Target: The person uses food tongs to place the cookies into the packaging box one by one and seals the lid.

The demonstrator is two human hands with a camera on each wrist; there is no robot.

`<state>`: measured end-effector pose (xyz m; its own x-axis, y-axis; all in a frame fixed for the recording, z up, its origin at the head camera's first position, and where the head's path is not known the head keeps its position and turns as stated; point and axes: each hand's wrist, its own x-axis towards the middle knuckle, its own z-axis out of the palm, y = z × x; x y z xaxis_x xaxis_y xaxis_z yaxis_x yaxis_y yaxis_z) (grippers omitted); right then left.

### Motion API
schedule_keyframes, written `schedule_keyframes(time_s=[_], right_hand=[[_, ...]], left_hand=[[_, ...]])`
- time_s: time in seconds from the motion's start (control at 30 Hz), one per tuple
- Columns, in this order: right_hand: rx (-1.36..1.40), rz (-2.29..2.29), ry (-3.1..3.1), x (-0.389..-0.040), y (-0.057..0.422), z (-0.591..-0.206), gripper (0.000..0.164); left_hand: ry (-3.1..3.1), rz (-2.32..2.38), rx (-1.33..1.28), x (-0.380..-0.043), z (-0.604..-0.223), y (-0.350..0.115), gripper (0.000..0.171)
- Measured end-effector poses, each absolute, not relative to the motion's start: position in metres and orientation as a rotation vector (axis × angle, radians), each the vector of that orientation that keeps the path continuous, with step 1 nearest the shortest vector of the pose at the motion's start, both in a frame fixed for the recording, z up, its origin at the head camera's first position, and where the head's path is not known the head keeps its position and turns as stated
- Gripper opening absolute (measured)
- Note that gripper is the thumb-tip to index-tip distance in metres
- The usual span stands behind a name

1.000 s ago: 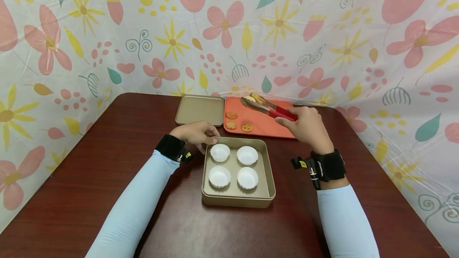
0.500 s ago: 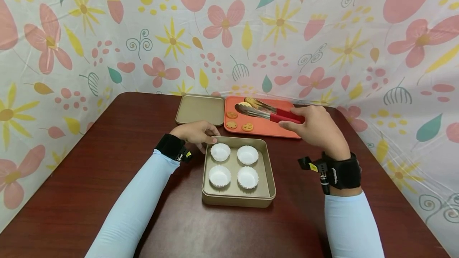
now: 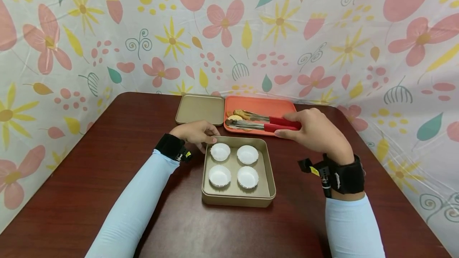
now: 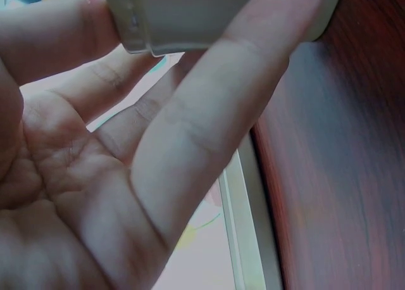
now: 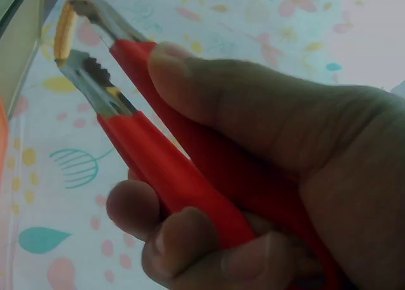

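Observation:
My right hand [image 3: 315, 132] grips a pair of red-handled tongs [image 3: 267, 124] over the orange tray [image 3: 265, 102]. Between the tongs' metal tips is a round cookie [image 5: 64, 31], low over the tray's left part. The tongs partly cover the cookies lying there. My left hand [image 3: 195, 133] holds the back left corner of a square gold tin [image 3: 238, 201], its thumb at the rim; the left wrist view shows fingers against the tin's wall [image 4: 190, 18]. Inside the tin stand white paper cups, in two rows of two, such as the front left cup [image 3: 219, 176].
A gold lid [image 3: 201, 108] lies flat at the back, left of the orange tray. The dark wooden table [image 3: 107, 162] ends at a flower-printed cloth [image 3: 222, 31] behind and at both sides.
My right hand has brought the tongs and cookie left and down, from over the tray's back middle to its left part. My left hand and the tin have not moved.

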<state>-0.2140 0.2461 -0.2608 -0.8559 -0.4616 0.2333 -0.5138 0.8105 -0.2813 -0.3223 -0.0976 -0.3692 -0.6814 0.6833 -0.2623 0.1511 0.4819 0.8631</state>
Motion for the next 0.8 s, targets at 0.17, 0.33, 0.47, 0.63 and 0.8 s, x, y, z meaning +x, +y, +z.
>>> schedule_keyframes(time_s=[0.17, 0.33, 0.47, 0.63, 0.8], right_hand=[[0.813, 0.457, -2.883, -0.21, 0.244, -0.26, 0.04], [0.906, 0.403, -2.871, -0.21, 0.238, -0.261, 0.022], [0.953, 0.401, -2.872, -0.21, 0.234, -0.263, 0.019], [0.964, 0.426, -2.887, -0.209, 0.23, -0.264, 0.037], [0.951, 0.428, -2.927, -0.21, 0.227, -0.267, 0.041]], left_hand=[[2.147, 1.149, 0.7, -0.322, -0.369, -0.098, 0.029], [2.155, 1.138, 0.704, -0.322, -0.369, -0.098, 0.03], [2.159, 1.132, 0.703, -0.321, -0.367, -0.097, 0.031], [2.171, 1.119, 0.702, -0.32, -0.365, -0.097, 0.031], [2.172, 1.111, 0.726, -0.321, -0.366, -0.097, 0.028]])
